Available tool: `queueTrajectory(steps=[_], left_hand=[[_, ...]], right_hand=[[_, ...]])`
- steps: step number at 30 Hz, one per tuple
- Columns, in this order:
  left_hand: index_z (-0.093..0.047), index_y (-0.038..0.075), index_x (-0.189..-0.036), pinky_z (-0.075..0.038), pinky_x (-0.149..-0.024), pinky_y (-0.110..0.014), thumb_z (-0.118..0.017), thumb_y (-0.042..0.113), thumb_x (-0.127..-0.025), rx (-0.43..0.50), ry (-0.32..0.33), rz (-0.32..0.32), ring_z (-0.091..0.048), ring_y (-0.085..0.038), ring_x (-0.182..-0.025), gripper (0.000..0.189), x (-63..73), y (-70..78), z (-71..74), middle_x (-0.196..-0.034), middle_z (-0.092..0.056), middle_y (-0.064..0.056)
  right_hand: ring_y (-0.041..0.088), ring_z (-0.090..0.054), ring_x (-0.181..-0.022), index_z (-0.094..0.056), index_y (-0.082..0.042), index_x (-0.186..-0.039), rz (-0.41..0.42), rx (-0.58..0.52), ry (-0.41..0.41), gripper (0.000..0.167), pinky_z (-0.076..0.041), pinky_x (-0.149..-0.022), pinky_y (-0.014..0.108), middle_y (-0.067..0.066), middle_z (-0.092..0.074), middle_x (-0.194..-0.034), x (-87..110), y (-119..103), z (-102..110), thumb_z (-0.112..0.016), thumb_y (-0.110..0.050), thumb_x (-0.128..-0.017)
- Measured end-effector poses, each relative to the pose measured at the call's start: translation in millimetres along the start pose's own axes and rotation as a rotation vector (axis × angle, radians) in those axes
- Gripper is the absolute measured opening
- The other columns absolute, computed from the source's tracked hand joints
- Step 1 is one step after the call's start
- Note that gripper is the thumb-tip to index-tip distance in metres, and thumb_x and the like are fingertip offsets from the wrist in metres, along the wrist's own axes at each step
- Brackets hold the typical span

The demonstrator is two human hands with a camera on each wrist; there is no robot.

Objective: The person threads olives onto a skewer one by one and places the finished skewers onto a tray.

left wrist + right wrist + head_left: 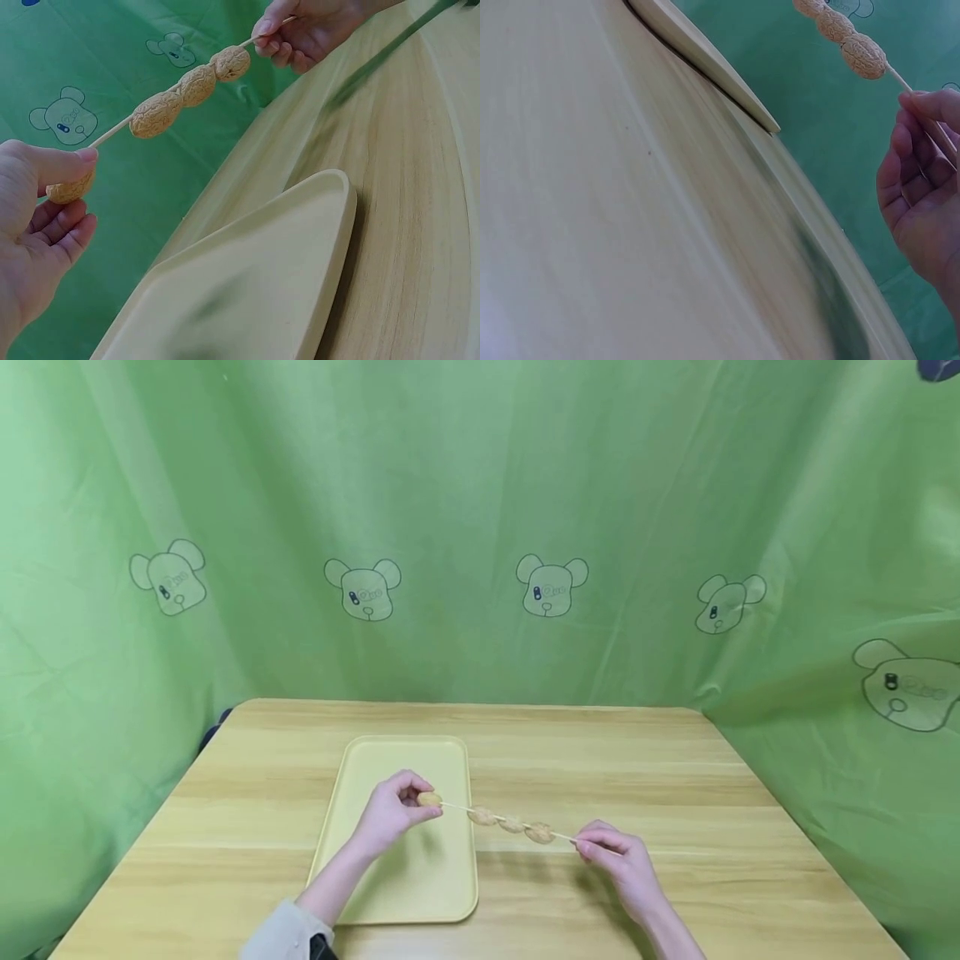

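Observation:
A thin wooden skewer (114,131) is held above the table between both hands. Three wrinkled tan oval balls (512,825) are threaded side by side along it, nearer the right hand. My left hand (390,814) pinches another tan ball (71,187) between thumb and fingers at the skewer's left end. Fingers hide whether the stick has pierced that ball. With thumb and fingertips, my right hand (618,864) grips the other end of the skewer. In the right wrist view, the stick's tail runs back along the palm.
Beneath the left hand lies a pale yellow rectangular tray (397,902) with a low rim, on the left part of the wooden table (600,752). A green curtain (457,485) printed with bear heads hangs behind the table and along its sides.

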State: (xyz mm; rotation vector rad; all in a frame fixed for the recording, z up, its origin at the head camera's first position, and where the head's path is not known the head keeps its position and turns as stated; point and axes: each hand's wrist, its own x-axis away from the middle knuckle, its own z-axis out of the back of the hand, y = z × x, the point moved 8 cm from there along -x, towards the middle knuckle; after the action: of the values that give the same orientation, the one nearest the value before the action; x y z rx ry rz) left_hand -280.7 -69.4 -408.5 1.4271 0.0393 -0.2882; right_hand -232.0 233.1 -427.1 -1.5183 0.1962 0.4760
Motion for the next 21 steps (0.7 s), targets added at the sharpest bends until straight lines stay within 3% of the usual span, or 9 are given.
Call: queueTrajectory(steps=[6, 13, 17, 21], left_hand=[[-0.061, -0.008, -0.09, -0.049, -0.061, -0.018, -0.075, -0.008, -0.068, -0.009, -0.002, -0.002, -0.055, -0.013, -0.069, 0.026, 1.4, 3.3, 0.4, -0.079, -0.06, -0.007], [-0.059, -0.012, -0.088, -0.048, -0.06, -0.017, -0.072, -0.012, -0.068, -0.011, -0.013, -0.019, -0.055, -0.012, -0.068, 0.024, 12.4, 28.6, 0.3, -0.079, -0.06, -0.01], [-0.059, -0.011, -0.088, -0.048, -0.06, -0.017, -0.073, -0.012, -0.068, 0.001, -0.011, -0.015, -0.055, -0.01, -0.068, 0.024, 9.6, 21.7, 1.1, -0.081, -0.059, -0.008], [-0.059, -0.012, -0.088, -0.048, -0.061, -0.016, -0.072, -0.013, -0.068, 0.004, -0.011, -0.023, -0.055, -0.01, -0.068, 0.024, 11.4, 28.2, 1.4, -0.082, -0.058, -0.008]], right_hand=[[0.01, -0.053, -0.074, -0.067, 0.006, -0.085, 0.018, -0.018, -0.007, 0.014, -0.045, -0.065, 0.022, -0.001, -0.058, -0.075, -2.1, -3.5, -3.7, -0.055, 0.013, -0.083], [0.01, -0.053, -0.075, -0.065, 0.004, -0.082, 0.042, -0.011, -0.023, 0.014, -0.046, -0.065, 0.021, 0.001, -0.058, -0.078, -5.2, -8.5, -9.3, -0.055, 0.013, -0.083], [0.01, -0.053, -0.075, -0.067, -0.002, -0.082, 0.063, -0.028, -0.039, 0.021, -0.045, -0.065, 0.021, 0.001, -0.058, -0.078, -8.1, -10.8, -12.8, -0.054, 0.013, -0.083], [0.01, -0.053, -0.075, -0.067, 0.0, -0.082, 0.075, -0.053, -0.051, 0.02, -0.045, -0.066, 0.021, 0.001, -0.058, -0.078, -9.7, -10.9, -15.9, -0.053, 0.014, -0.083]])
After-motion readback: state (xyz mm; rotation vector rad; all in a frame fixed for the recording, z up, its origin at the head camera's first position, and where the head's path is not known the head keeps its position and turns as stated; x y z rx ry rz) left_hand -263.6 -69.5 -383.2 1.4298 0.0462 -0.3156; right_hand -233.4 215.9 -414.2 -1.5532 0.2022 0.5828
